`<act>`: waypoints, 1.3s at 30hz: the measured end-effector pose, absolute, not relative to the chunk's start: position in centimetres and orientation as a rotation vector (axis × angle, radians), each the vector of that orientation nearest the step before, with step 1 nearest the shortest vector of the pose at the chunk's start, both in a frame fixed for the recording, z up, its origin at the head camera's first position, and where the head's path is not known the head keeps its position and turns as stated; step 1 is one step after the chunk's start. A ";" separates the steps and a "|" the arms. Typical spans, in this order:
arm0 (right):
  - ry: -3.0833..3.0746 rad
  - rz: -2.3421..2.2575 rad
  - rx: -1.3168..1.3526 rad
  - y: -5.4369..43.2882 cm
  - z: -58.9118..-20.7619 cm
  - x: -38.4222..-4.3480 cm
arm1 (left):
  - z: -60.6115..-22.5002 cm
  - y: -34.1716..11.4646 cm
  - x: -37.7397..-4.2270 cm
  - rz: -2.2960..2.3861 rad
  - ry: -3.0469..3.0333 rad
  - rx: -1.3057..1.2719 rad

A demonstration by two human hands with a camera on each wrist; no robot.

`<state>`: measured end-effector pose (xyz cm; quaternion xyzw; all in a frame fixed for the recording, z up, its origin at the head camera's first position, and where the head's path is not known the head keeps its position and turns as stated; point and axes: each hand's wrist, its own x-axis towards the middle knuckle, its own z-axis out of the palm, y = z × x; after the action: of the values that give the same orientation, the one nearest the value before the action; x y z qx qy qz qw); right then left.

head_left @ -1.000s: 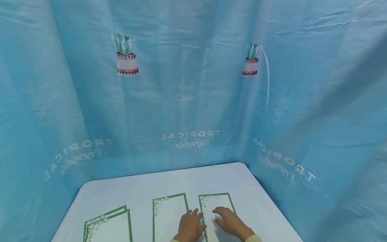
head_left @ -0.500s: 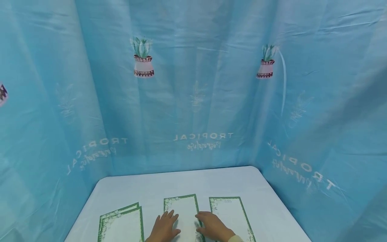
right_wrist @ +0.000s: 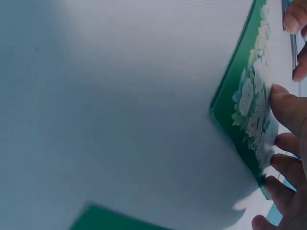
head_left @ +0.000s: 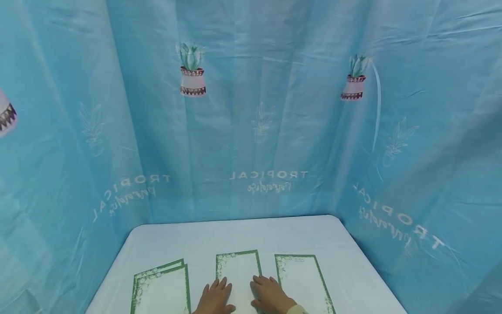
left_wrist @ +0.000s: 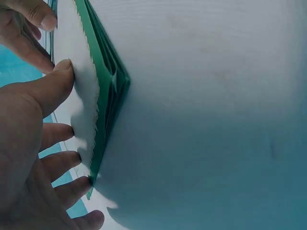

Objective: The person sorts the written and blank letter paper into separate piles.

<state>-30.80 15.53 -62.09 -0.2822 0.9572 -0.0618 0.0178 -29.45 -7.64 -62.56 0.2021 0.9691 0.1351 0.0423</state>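
A white stack of paper sheets (head_left: 239,266) with a green floral border lies in the middle of the table in the head view. My left hand (head_left: 215,298) rests at its left side with fingers spread. On its right side lies my right hand (head_left: 270,295), fingers extended across the border. From the left wrist, several green sheet edges (left_wrist: 110,79) fan slightly at a corner, beside the thumb and fingertips of the left hand (left_wrist: 33,120). White flowers mark the top sheet's corner (right_wrist: 252,100) in the right wrist view, where the right hand's fingertips touch its surface.
To the right lies another green-bordered sheet (head_left: 302,279) with small writing at its top. Two overlapping bordered sheets (head_left: 164,288) are on the left. Blue printed curtains (head_left: 251,131) enclose the white table (head_left: 235,233) at the back and sides.
Both hands have shifted left, from around the right sheet to the middle stack, and have come down onto it. The head view has turned a little to the left.
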 end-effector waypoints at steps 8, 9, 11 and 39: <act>3.005 -0.162 -0.890 15.5 -62.4 -30.7 | -62.7 -7.1 -29.2 0.364 2.997 0.572; 3.005 -0.159 -0.888 15.5 -62.4 -30.7 | -62.7 -7.0 -29.2 0.363 3.001 0.565; 3.003 -0.168 -0.885 15.5 -62.4 -30.6 | -62.7 -6.9 -29.1 0.359 3.008 0.557; 3.081 -0.441 -0.904 15.7 -59.8 -29.0 | -61.5 -7.5 -27.5 0.677 3.191 0.722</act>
<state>-29.00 15.66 -59.75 -0.2785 0.9495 -0.1358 -0.0495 -27.54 -7.46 -61.46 0.2149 0.9504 0.2016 -0.0996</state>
